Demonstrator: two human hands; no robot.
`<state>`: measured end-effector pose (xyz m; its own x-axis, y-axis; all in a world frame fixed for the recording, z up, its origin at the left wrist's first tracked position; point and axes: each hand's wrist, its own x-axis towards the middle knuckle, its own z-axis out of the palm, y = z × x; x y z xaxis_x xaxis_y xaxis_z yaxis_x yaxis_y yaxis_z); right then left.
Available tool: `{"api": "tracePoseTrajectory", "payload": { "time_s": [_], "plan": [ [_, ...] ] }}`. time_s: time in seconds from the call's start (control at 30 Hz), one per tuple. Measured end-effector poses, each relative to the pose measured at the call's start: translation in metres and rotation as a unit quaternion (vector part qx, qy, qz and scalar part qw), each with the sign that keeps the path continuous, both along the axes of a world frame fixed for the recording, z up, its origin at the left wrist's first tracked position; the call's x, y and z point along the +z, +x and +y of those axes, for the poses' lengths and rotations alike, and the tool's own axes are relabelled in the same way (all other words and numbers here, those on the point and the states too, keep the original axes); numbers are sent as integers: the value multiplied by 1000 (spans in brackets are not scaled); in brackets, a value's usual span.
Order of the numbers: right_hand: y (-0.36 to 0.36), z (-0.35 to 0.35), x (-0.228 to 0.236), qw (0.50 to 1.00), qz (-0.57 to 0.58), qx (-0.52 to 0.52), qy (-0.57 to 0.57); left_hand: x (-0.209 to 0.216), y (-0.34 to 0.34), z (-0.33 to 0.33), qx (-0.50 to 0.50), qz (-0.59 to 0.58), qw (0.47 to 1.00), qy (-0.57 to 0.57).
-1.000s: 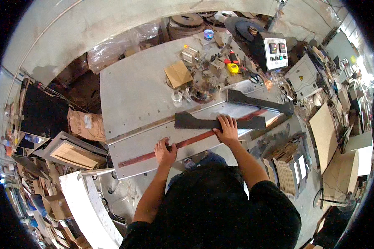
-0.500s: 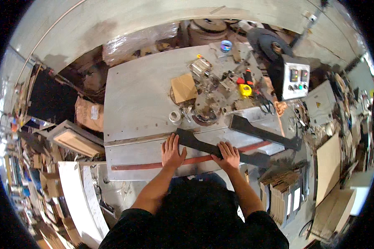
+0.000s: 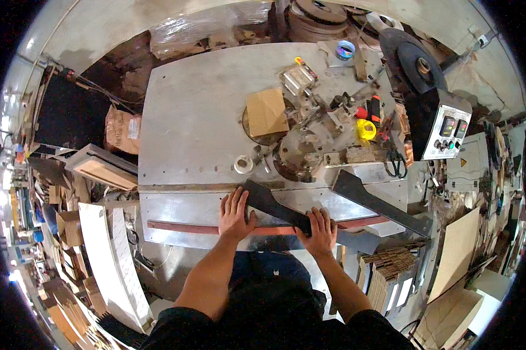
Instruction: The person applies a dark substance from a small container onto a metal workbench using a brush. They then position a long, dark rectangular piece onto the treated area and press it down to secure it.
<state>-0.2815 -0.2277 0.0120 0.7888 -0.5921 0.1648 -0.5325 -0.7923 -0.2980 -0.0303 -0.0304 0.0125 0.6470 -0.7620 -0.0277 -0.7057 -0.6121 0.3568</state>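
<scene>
A long dark shaped board [image 3: 274,205], wide at its left end and narrower along the middle, lies slantwise at the near edge of the metal machine table [image 3: 190,134]. At its left end is my left hand [image 3: 234,217], fingers stretched out against the board and thumb apart. My right hand [image 3: 318,230] has its fingers bent over the board's middle, with the thumb on the near side. Beneath the board runs a reddish strip [image 3: 184,228]. Farther right, a second dark board [image 3: 375,201] of similar shape rests slantwise, untouched.
Brown cardboard [image 3: 266,112] covers part of a round plate. A white cup-like container [image 3: 244,164], a yellow tape measure [image 3: 366,129], scissors [image 3: 396,164] and a blue tape roll [image 3: 345,50] lie about. A control box [image 3: 447,133] stands right, above stacked brown pieces [image 3: 385,271].
The view has shifted, so the table's far part sits higher and larger. Both hands stay on the same board, which keeps nearly the same place on the table.
</scene>
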Motion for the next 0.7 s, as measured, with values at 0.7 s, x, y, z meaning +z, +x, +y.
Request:
{"api": "tracePoseTrajectory", "payload": {
  "time_s": [0.7],
  "plan": [
    [-6,-7,3,1000,17,3,4,-6,0,-8,-22,-50,998,-35]
  ]
}}
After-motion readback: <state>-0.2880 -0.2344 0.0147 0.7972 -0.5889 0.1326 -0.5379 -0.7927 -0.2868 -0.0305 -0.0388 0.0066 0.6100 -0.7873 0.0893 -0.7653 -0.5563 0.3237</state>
